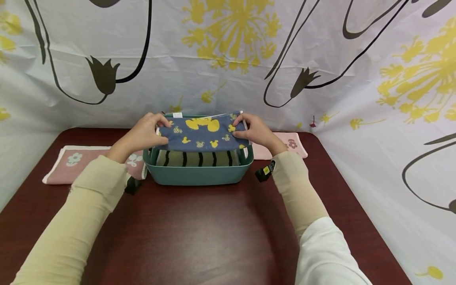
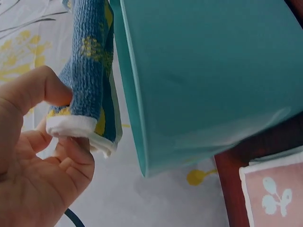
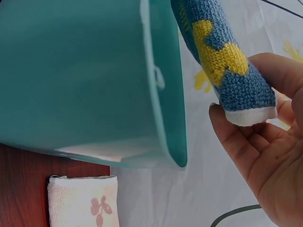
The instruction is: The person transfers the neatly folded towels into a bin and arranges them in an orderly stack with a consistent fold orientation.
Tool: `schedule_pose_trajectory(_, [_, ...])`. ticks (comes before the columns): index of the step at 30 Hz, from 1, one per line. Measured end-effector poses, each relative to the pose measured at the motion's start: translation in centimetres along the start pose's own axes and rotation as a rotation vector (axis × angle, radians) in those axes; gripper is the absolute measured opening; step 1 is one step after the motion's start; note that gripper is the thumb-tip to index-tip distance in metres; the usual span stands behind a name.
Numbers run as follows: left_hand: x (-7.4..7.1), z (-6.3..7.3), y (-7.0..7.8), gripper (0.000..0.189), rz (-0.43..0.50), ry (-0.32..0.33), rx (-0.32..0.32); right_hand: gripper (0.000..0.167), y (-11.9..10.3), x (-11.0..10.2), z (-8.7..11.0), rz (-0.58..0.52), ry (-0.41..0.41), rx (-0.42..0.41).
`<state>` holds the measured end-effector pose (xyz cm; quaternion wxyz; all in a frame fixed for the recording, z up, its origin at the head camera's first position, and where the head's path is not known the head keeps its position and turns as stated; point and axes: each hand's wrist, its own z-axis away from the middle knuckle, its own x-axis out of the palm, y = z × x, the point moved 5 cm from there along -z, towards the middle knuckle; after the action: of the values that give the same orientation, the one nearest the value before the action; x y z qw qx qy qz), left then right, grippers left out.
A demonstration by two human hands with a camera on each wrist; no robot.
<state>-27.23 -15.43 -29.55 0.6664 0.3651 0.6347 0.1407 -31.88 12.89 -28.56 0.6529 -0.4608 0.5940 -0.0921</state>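
Note:
A folded blue towel (image 1: 199, 138) with yellow mouse-shaped figures is held level above a teal plastic basket (image 1: 199, 176). My left hand (image 1: 144, 130) pinches its left end between thumb and fingers; the left wrist view shows the white-edged fold of the towel (image 2: 87, 90) in that grip. At the opposite end, my right hand (image 1: 257, 130) grips the towel (image 3: 236, 71) the same way. Inside the basket lies a green towel (image 1: 208, 158) with dark stripes, partly covered by the blue one. The basket's back part is hidden behind the blue towel.
To the left of the basket lies a pink towel (image 1: 89, 158) with pale flowers, partly behind my left forearm. A lighter pink towel (image 1: 297, 144) rests at the right. All stand on a dark red table (image 1: 199, 229), with a patterned curtain (image 1: 160, 47) behind.

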Motion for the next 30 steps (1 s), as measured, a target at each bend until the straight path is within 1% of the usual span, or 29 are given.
schedule_pose_trajectory(4, [-0.2, -0.2, -0.5, 0.031, 0.007, -0.004, -0.01, 0.025, 1.6, 0.2, -1.0, 0.026, 0.005, -0.01])
schedule_pose_trajectory(6, [-0.2, -0.3, -0.7, 0.031, 0.009, -0.003, -0.014, 0.023, 1.9, 0.3, -1.2, 0.033, 0.007, -0.014])
schedule_pose_trajectory(11, [-0.4, -0.5, -1.1, 0.03, 0.01, 0.0, -0.018, 0.021, 2.0, 0.4, -1.6, 0.022, 0.006, -0.006])
schedule_pose_trajectory(16, [-0.5, -0.9, -1.4, 0.029, 0.007, -0.01, -0.027, 0.022, 2.2, 0.4, -1.9, -0.003, 0.002, 0.017])
schedule_pose_trajectory(20, [-0.6, -1.3, -1.5, 0.028, 0.016, -0.024, -0.025, 0.021, 2.3, 0.4, -2.1, -0.009, 0.0, 0.013])
schedule_pose_trajectory(27, [-0.6, -2.1, -1.8, 0.025, 0.008, -0.06, 0.004, 0.02, 2.4, 0.4, -2.6, 0.01, -0.004, 0.022])
schedule_pose_trajectory(30, [-0.5, -2.4, -1.8, 0.024, 0.018, -0.085, 0.015, 0.02, 2.5, 0.4, -2.9, 0.024, -0.012, 0.019])
